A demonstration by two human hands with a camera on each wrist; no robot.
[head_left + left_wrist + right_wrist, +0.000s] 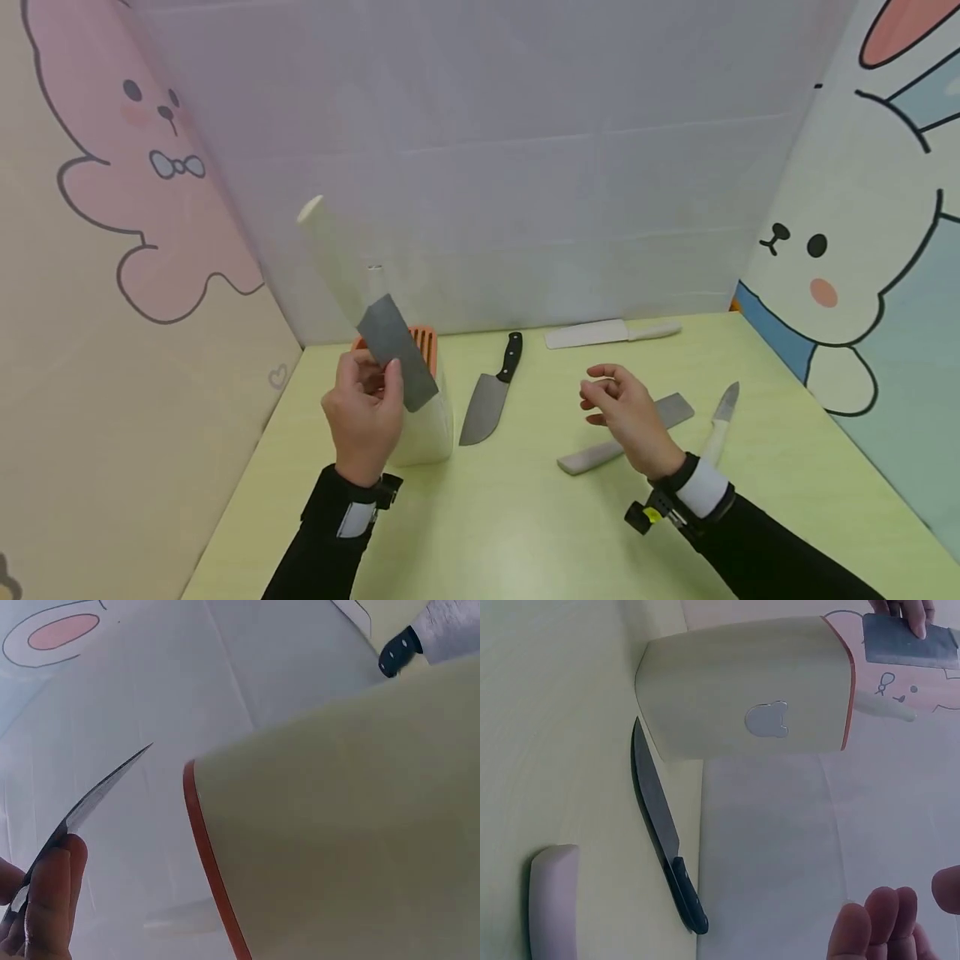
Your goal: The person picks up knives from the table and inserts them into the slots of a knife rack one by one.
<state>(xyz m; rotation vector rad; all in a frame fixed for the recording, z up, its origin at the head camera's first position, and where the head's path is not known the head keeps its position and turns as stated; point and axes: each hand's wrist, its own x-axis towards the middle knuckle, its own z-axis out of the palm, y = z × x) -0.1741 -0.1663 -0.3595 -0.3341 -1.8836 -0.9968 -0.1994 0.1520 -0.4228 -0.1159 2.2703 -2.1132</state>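
My left hand (363,421) pinches a cleaver-shaped knife (399,354) by its broad grey blade, between thumb and fingers. The pale handle points up and away to the left. Blade and hand are right in front of the top of a cream knife block (727,690) with an orange slotted top. One whitish handle (885,707) sticks up from the block. My right hand (630,421) hovers with loosely bent fingers and holds nothing. Below it on the table lies a grey-handled knife (592,457) with a rectangular blade, partly hidden by the hand.
A black-handled knife (491,396) lies right of the block. A white-handled, broad-bladed knife (588,334) rests along the table's back edge. Close to the right wrist is a small white-handled knife (720,425). Walls with cartoon animals enclose the pale green table (480,533).
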